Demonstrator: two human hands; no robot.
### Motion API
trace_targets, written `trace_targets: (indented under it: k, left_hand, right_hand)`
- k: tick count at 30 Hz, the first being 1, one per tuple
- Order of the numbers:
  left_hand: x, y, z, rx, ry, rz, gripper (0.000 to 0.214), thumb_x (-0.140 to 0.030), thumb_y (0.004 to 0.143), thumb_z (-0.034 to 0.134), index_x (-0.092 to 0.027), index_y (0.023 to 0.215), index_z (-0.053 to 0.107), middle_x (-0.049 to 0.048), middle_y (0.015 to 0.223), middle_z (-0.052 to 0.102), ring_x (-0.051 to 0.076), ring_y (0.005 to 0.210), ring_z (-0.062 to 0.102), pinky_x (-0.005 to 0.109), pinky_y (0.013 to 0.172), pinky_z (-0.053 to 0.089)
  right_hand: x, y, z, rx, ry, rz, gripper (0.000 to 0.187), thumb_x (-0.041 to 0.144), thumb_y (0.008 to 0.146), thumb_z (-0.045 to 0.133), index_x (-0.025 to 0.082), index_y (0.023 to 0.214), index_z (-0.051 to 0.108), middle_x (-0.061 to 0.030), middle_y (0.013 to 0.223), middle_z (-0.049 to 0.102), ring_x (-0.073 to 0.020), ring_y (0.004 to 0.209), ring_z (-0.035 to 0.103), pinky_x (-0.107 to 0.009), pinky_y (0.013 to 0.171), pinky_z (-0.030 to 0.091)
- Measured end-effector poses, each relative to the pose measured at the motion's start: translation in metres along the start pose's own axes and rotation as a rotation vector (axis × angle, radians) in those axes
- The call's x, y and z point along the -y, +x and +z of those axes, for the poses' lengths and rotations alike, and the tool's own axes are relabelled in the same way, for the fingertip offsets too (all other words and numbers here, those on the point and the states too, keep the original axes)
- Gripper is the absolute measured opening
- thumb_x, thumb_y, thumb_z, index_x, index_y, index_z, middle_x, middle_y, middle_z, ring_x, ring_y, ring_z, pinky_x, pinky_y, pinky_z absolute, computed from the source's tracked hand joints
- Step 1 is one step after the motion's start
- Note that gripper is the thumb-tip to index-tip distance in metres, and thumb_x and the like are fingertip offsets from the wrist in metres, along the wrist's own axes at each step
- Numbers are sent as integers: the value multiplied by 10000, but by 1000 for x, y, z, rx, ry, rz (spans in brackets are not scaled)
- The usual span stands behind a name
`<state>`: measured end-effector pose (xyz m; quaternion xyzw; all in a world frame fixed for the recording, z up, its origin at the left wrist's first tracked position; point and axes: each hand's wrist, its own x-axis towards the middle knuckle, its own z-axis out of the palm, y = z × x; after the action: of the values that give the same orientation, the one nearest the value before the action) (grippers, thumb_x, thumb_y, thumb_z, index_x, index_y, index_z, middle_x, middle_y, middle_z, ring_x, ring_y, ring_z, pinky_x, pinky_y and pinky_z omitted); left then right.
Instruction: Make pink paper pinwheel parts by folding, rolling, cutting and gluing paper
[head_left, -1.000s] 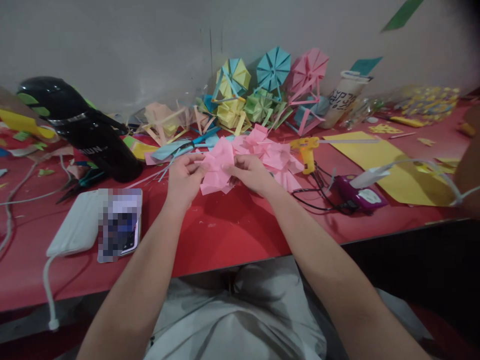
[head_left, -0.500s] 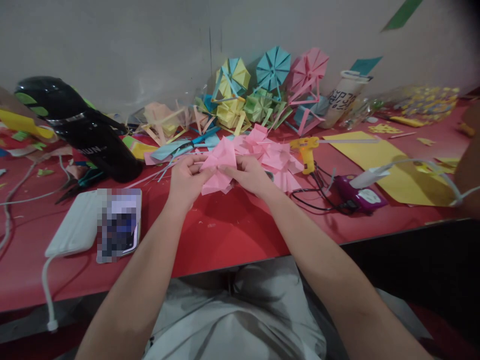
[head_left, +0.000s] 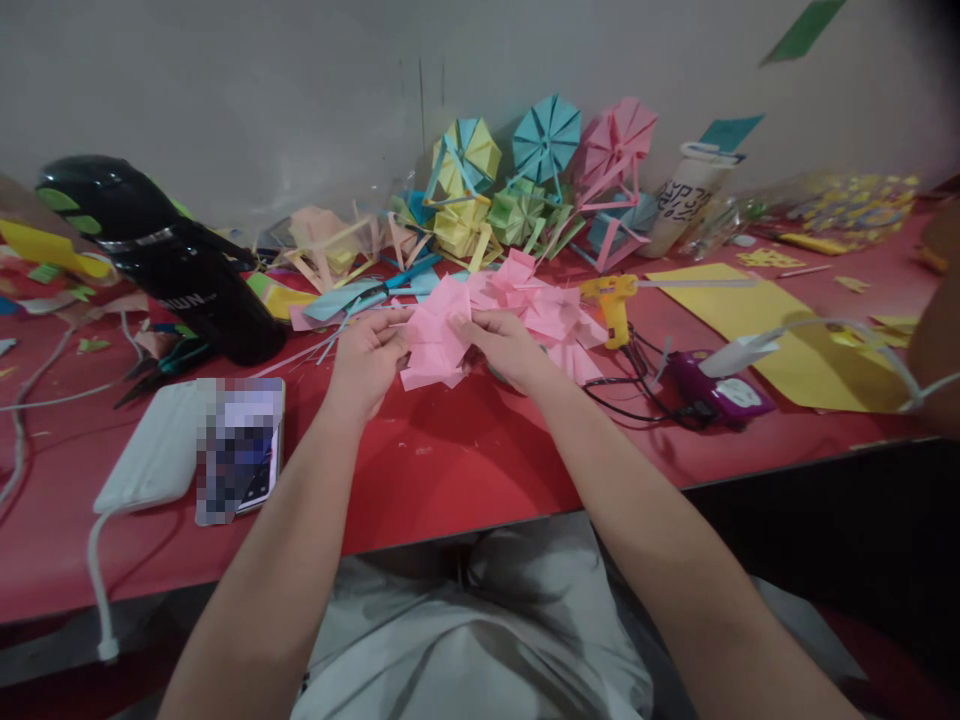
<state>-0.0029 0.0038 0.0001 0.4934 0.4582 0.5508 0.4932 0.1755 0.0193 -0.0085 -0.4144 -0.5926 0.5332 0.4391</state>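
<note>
A folded pink paper piece [head_left: 437,340] is held up between both hands above the red table. My left hand [head_left: 369,358] pinches its left edge, thumb in front and fingers partly behind. On the other side, my right hand [head_left: 501,345] grips the right edge with the thumb pressed on its face. The fingers behind the paper are partly hidden. Right behind my right hand lies a heap of more folded pink paper pieces [head_left: 555,310]. A yellow glue gun [head_left: 613,308] rests just right of that heap.
A black bottle [head_left: 202,285], a white power bank [head_left: 150,450] and a phone [head_left: 259,430] lie left. Folded paper wheels [head_left: 546,138] line the wall. Right are a purple power socket [head_left: 720,390], a yellow sheet [head_left: 810,370] and a cup [head_left: 686,200]. Cables cross both sides.
My left thumb has moved left from the middle of the pink paper to its edge. My right thumb now lies higher on the paper, so more of its face shows.
</note>
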Motion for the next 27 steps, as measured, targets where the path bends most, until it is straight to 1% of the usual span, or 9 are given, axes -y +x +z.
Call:
trace_targets:
  k: [2, 5, 8, 11, 14, 18, 21, 23, 27]
  left_hand:
    - [0, 0, -1, 8, 26, 19, 305, -257, 689, 771, -168, 978, 730, 45, 768, 744, 185, 685, 713, 308, 647, 602]
    - [-2, -2, -1, 80, 69, 61, 359, -261, 650, 806, -165, 988, 731, 49, 792, 755, 209, 745, 729, 350, 712, 620]
    - [-3, -4, 0, 137, 151, 133, 278, -228, 655, 788, -167, 921, 739, 57, 839, 760, 226, 817, 730, 359, 763, 614]
    - [-2, -4, 1, 110, 269, 240, 161, -159, 692, 721, -177, 851, 733, 49, 861, 753, 218, 848, 718, 348, 807, 588]
    - [0, -4, 1, 65, 421, 351, 113, -118, 725, 666, -196, 785, 722, 38, 848, 747, 204, 846, 700, 346, 843, 557]
    - [-1, -4, -1, 6, 541, 443, 144, -107, 737, 634, -218, 740, 725, 53, 1015, 749, 221, 1009, 679, 342, 892, 530]
    - [0, -3, -3, -12, 548, 449, 169, -102, 725, 612, -216, 719, 736, 64, 1063, 742, 223, 1016, 676, 341, 879, 534]
    - [2, -1, -3, -7, 500, 415, 180, -98, 707, 606, -212, 718, 745, 60, 995, 754, 218, 978, 687, 331, 857, 544]
    - [7, 1, -1, -15, 396, 306, 176, -111, 658, 616, -199, 703, 761, 43, 907, 773, 211, 923, 707, 328, 863, 555]
  right_hand:
    - [-1, 1, 0, -27, -2, -27, 560, 707, 747, 690, 204, 609, 483, 22, 542, 545, -98, 501, 554, -219, 498, 463]
    - [-2, 1, 0, -70, 31, -73, 557, 717, 747, 679, 206, 625, 496, 26, 602, 533, -90, 540, 518, -222, 530, 459]
    - [-2, 2, 0, -104, 94, -58, 555, 732, 751, 657, 215, 642, 489, 23, 622, 513, -102, 562, 501, -233, 535, 448]
    - [-4, 4, -1, -124, 73, -64, 552, 730, 745, 656, 217, 649, 475, 35, 620, 456, -100, 562, 459, -233, 530, 418]
    - [-4, 5, -2, -140, -14, -130, 511, 702, 783, 628, 216, 682, 509, 41, 637, 427, -100, 582, 425, -232, 551, 396]
    - [-1, 2, 0, -95, -110, -203, 438, 615, 815, 636, 205, 683, 557, 28, 657, 470, -109, 619, 436, -246, 584, 379]
    - [0, -1, 3, -61, -190, -242, 363, 516, 839, 640, 193, 683, 583, 24, 649, 487, -107, 606, 426, -257, 580, 355]
    - [0, -1, 4, -63, -231, -280, 322, 459, 852, 631, 189, 684, 581, 25, 644, 500, -105, 603, 433, -257, 582, 357]
    - [-4, -1, 6, -60, -253, -330, 252, 402, 848, 622, 183, 724, 606, 9, 678, 590, -115, 627, 515, -263, 612, 413]
